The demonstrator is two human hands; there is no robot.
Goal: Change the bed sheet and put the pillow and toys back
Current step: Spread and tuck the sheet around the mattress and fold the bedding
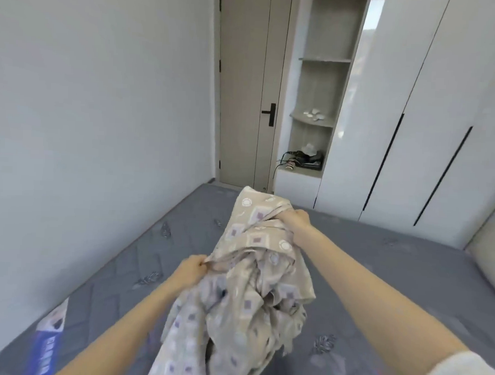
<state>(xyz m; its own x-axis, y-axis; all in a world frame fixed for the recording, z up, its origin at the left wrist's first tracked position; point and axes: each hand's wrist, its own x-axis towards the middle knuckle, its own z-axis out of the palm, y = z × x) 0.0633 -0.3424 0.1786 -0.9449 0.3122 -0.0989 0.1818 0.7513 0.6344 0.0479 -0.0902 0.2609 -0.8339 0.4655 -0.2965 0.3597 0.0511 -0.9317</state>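
While the bare mattress waits uncovered, the left hand and the right hand each pinch the bunched patterned sheet tightly, holding it above the bed, probably to find an edge for spreading.

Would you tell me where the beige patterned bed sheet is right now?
Centre of the head view: the beige patterned sheet hangs bunched, gripped by left hand and right hand, above the grey mattress.
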